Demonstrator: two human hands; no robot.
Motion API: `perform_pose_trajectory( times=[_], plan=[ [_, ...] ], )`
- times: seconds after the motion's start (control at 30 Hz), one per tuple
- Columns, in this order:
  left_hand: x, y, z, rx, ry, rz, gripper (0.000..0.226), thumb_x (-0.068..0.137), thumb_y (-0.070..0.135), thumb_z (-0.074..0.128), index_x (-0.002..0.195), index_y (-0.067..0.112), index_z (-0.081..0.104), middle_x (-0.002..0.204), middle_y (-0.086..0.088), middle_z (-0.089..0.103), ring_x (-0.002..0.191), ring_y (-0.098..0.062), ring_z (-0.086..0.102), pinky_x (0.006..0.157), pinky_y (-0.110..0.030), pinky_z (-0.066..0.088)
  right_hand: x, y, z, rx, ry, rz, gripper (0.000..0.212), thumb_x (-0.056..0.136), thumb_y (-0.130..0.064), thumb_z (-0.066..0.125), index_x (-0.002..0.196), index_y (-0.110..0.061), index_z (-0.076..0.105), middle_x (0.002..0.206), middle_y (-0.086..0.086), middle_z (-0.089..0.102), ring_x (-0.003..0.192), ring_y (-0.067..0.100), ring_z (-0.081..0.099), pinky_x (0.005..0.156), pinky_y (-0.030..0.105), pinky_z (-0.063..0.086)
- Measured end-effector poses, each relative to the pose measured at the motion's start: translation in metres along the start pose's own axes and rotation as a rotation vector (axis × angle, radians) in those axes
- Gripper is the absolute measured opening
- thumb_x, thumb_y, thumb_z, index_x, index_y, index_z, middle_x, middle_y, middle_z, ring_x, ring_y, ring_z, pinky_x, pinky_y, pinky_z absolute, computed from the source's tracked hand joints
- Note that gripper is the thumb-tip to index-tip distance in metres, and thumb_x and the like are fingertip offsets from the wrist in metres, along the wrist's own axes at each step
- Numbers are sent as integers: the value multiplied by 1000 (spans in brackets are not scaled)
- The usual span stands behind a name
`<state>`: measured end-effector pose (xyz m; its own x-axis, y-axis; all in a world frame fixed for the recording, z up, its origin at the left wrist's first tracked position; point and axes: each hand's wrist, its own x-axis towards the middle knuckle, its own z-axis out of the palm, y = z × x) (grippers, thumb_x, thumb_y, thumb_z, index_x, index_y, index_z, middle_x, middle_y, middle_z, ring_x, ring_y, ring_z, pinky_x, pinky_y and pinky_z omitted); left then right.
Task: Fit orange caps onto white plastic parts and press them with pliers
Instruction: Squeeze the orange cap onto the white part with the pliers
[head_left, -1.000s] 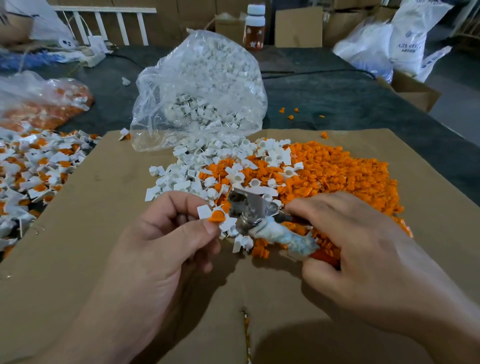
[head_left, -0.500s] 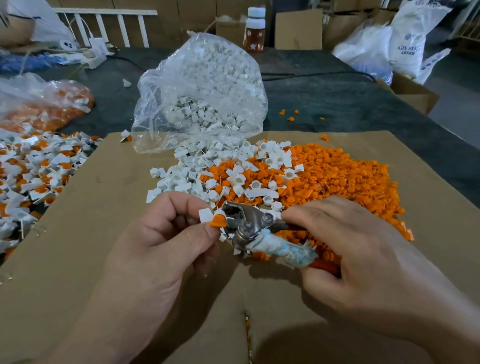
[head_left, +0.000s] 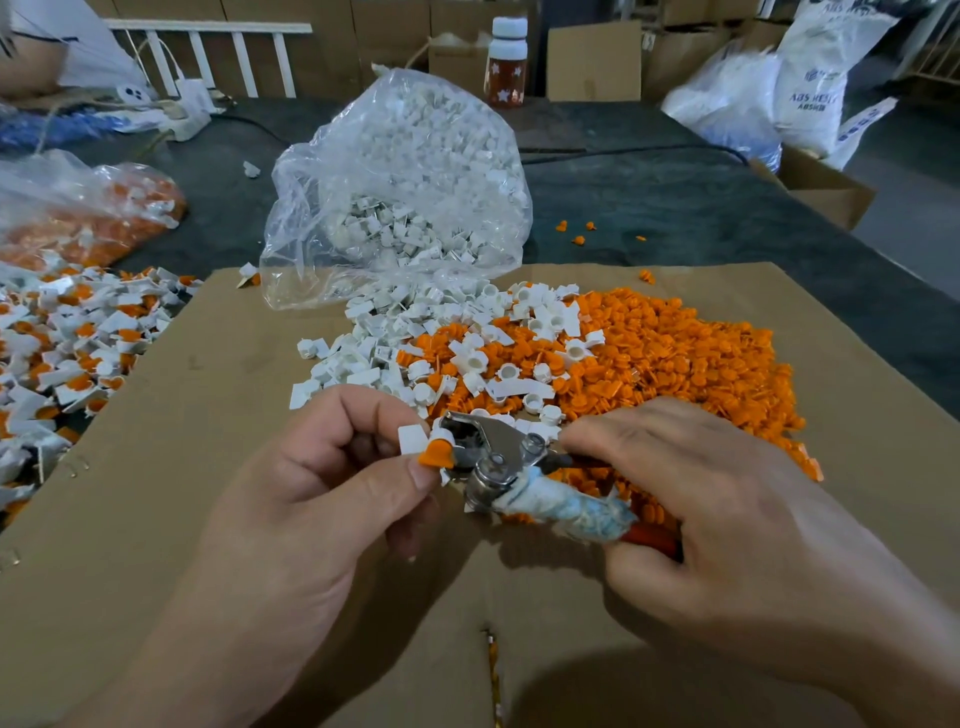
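Orange on white — the orange cap (head_left: 435, 453) sat on the white part (head_left: 413, 438), pinched between thumb and forefinger of the left hand (head_left: 322, 483) above the near middle of the cardboard sheet (head_left: 208, 415). I saw the pliers (head_left: 498, 452) set against that cap, the right hand (head_left: 727, 509) wrapped round their taped handles. Just beyond lay the loose heap of caps (head_left: 675, 364) — farther back, the clear bag (head_left: 400, 197) on the dark table (head_left: 675, 197).
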<state>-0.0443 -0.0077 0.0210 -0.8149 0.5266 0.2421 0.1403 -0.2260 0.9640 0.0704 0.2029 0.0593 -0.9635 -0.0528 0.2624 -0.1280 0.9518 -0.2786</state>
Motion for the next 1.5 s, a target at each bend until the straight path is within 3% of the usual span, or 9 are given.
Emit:
perform_pose_trajectory(
  times=[0.13, 0.27, 0.47, 0.63, 0.8, 1.0, 1.13, 1.37, 1.5],
  plan=[
    [0, 3, 1, 22, -3, 21, 32, 65, 43, 85, 82, 21, 70, 63, -4, 60, 52, -15, 57, 45, -22, 47, 0, 0, 0, 11, -13, 2, 60, 72, -36, 43, 130, -26, 56, 116, -17, 59, 105, 6, 52, 84, 25, 47],
    [-2, 8, 5, 92, 4, 18, 43, 62, 62, 81, 80, 25, 69, 66, -3, 66, 54, -9, 62, 48, -19, 49, 0, -2, 0, 3, -10, 11, 61, 71, -35, 43, 130, -24, 57, 118, -15, 60, 108, 8, 53, 85, 28, 48],
    [-4, 7, 6, 92, 12, 26, 14, 69, 39, 72, 79, 28, 71, 66, 1, 68, 55, -7, 62, 49, -17, 49, 0, -5, 0, -42, -9, 21, 59, 71, -35, 44, 127, -21, 59, 112, -12, 63, 98, 12, 56, 78, 29, 51],
    [-4, 5, 7, 101, 25, 36, 13, 70, 39, 70, 78, 28, 71, 66, -1, 68, 55, -8, 63, 49, -17, 49, 1, -6, 2, -94, -7, 27, 48, 71, -39, 45, 113, -24, 63, 94, -10, 63, 85, 18, 57, 72, 40, 50],
    [-4, 0, 3, 153, 9, 58, 16, 75, 37, 70, 85, 25, 71, 68, -6, 67, 56, -18, 60, 50, -23, 49, -1, -7, 2, -106, -3, 33, 32, 73, -44, 45, 92, -27, 63, 76, -11, 52, 71, 15, 51, 54, 31, 46],
    [-3, 0, 2, 127, -37, 65, 30, 74, 46, 79, 89, 22, 71, 69, -10, 63, 59, -19, 59, 51, -23, 50, -1, -11, 2, -128, 24, 20, 26, 73, -44, 44, 80, -26, 61, 67, -12, 48, 63, 15, 49, 51, 29, 42],
    [-2, 2, 2, 129, -4, 66, 13, 77, 31, 70, 87, 22, 71, 67, -9, 63, 57, -16, 60, 51, -21, 50, 0, -14, 4, -128, 64, 35, 23, 72, -43, 45, 71, -24, 57, 62, -11, 46, 58, 16, 46, 45, 32, 38],
    [-2, 1, 1, 278, 205, -87, 14, 70, 32, 67, 83, 25, 69, 59, -6, 61, 53, -22, 57, 55, -42, 47, 1, -3, 13, -108, 27, 100, 40, 78, -57, 55, 103, -28, 67, 85, -15, 61, 77, 12, 55, 64, 28, 46],
    [0, -4, 4, 175, 196, -304, 9, 66, 14, 72, 72, 20, 69, 54, -4, 61, 47, -13, 55, 45, -25, 46, 5, 3, 15, -264, -8, 198, 64, 76, -71, 41, 111, -24, 64, 94, -8, 63, 87, 19, 55, 73, 36, 49]
  ],
)
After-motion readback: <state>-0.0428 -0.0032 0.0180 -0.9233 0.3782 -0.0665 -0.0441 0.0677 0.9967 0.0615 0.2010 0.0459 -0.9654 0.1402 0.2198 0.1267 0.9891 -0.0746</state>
